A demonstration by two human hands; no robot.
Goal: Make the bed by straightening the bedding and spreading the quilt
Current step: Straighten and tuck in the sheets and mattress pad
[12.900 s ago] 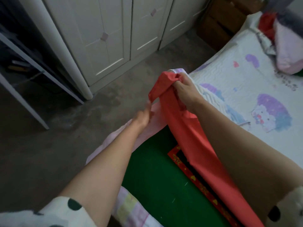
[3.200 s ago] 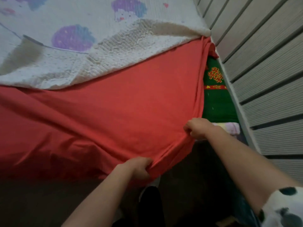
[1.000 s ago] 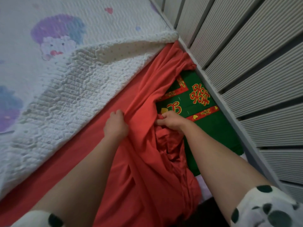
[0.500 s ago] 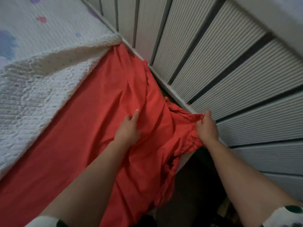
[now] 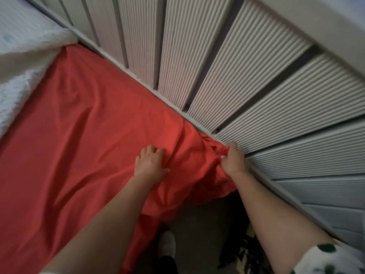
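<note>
White ribbed panels (image 5: pixel 256 86) stand along the far side of the bed, with dark gaps between them and a pale rail (image 5: pixel 280 191) at their foot. Against this rail lies the red sheet (image 5: pixel 79 135), which covers most of the bed in view and hangs over the near edge toward the grey floor (image 5: pixel 197 220). The cloth looks thin and smooth, and it takes long soft folds that run toward the corner, where it is gathered in a thick bunch.

The left hand (image 5: pixel 151 162) lies on top of the sheet, palm down, thumb out to the side and fingers a little bent, pressing the cloth onto the bed. I judge that it serves as an anchor, so the flat part does not slide. The right hand (image 5: pixel 234 159) pinches the bunched edge just beside the rail, with fingers curled round the cloth. It seems placed there to draw the corner tight or to tuck it down; which one I cannot tell.

The white quilt (image 5: pixel 23 62) is at the upper left, turned back from the sheet. It looks thick and bumpy, much heavier than the red cloth. Probably it is folded away so the sheet can be made straight first; spreading it is not yet done. Below, a pale shoe (image 5: pixel 167 244) stands on the floor
</note>
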